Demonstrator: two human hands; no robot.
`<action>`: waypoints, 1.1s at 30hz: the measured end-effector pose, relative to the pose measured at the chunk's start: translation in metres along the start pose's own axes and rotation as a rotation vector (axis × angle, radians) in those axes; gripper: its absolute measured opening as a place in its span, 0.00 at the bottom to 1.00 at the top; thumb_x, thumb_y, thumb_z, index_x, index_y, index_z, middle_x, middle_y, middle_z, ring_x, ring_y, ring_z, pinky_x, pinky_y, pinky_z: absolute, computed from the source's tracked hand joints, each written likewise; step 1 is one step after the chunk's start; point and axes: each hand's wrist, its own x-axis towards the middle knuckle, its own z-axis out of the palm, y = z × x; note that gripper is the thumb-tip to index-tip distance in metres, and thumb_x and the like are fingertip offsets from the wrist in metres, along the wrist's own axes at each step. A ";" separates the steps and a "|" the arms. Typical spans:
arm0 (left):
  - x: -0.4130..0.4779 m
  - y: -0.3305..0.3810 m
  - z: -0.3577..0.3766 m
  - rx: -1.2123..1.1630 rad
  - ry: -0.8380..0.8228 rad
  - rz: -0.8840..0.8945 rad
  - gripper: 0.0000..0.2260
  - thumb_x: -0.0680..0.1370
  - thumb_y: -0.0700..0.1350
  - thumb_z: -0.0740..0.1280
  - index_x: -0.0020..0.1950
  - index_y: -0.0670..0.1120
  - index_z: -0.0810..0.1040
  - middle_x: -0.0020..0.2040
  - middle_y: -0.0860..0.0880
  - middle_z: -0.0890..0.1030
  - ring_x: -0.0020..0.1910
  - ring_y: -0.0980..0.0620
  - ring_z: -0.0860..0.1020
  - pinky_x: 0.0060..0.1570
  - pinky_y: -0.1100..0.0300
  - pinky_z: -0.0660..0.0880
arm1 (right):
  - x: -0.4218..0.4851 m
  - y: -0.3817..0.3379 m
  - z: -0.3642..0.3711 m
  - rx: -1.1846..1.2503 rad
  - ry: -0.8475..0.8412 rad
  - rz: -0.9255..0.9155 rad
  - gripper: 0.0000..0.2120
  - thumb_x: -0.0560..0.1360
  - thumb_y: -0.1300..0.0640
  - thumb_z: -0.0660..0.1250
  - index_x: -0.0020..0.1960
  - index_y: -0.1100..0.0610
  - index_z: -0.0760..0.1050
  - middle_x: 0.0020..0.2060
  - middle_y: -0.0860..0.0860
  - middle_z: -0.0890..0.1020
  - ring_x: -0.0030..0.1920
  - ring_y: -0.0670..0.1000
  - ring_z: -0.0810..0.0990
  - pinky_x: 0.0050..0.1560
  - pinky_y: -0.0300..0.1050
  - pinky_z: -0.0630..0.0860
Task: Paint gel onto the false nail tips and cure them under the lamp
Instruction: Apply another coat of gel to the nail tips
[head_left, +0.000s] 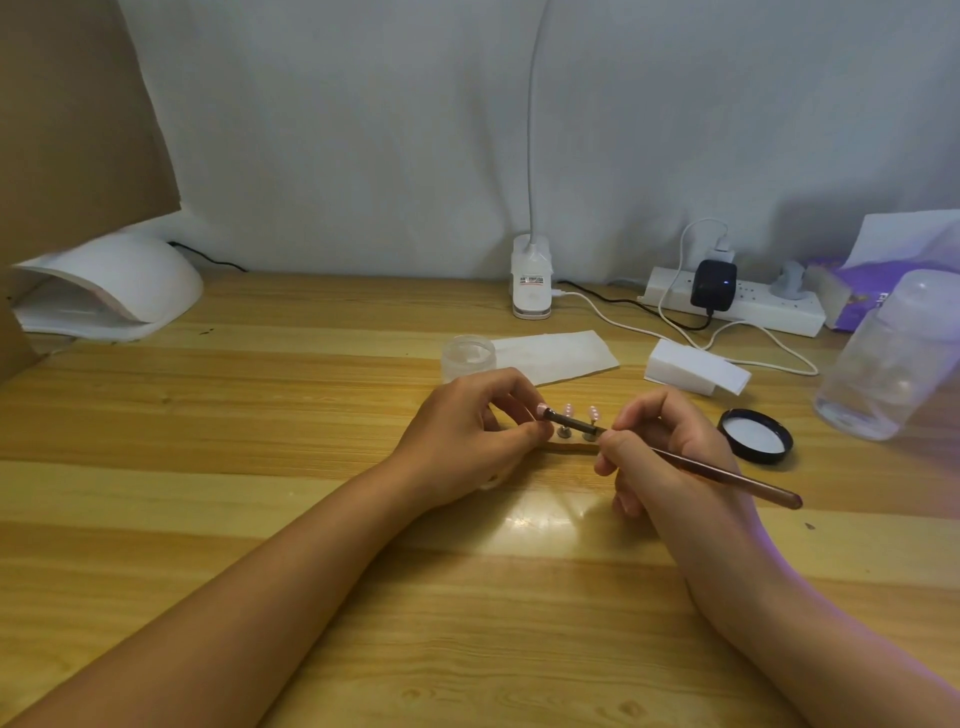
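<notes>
My right hand (660, 483) grips the brush (727, 476) like a pen, fingers curled round the shaft just behind its dark ferrule. The brush's long axis runs at a slant, from the rounded brown end low on the right, up and to the left, and its working end points at the leftmost nail tip (543, 410), where it touches or all but touches; I cannot tell which. The bristles themselves are too small to make out against the pink.

My left hand (467, 431) is curled, thumb and forefinger pinching at that same nail tip from the left. What they grasp beneath it is hidden by the fingers.

Two more pink tips (594, 414) stand upright on small metal posts just between my hands, set on a thin holder strip (571, 446) that lies on the wooden table (260, 467); both ends of the strip are covered by my hands.

The white curing lamp (109, 286) sits well apart at the far left, its opening facing right, partly cut by a brown cardboard sheet (67, 130). A clear jar (467, 358) stands beyond my left hand, and its black lid (756, 435) lies near my right. A blurred clear bottle (893, 358) leans at the right edge
</notes>
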 end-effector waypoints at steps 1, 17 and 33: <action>0.000 0.000 0.000 0.001 0.001 0.002 0.05 0.74 0.46 0.74 0.44 0.55 0.79 0.43 0.53 0.83 0.25 0.61 0.69 0.30 0.63 0.64 | 0.000 0.000 0.000 0.000 0.002 0.003 0.06 0.75 0.64 0.66 0.44 0.55 0.73 0.31 0.50 0.81 0.29 0.42 0.76 0.27 0.35 0.72; 0.000 -0.001 0.001 0.021 0.010 -0.003 0.02 0.75 0.45 0.73 0.46 0.53 0.83 0.38 0.64 0.82 0.27 0.62 0.74 0.30 0.68 0.67 | -0.001 -0.001 -0.002 0.146 0.038 -0.022 0.06 0.77 0.64 0.64 0.43 0.56 0.73 0.28 0.50 0.76 0.25 0.44 0.70 0.25 0.35 0.69; 0.001 -0.001 0.002 0.104 -0.007 -0.036 0.04 0.76 0.49 0.72 0.48 0.57 0.82 0.32 0.71 0.76 0.29 0.65 0.74 0.34 0.63 0.66 | 0.000 0.000 -0.002 0.123 0.042 -0.010 0.03 0.77 0.64 0.65 0.45 0.58 0.73 0.29 0.50 0.78 0.25 0.45 0.70 0.25 0.36 0.70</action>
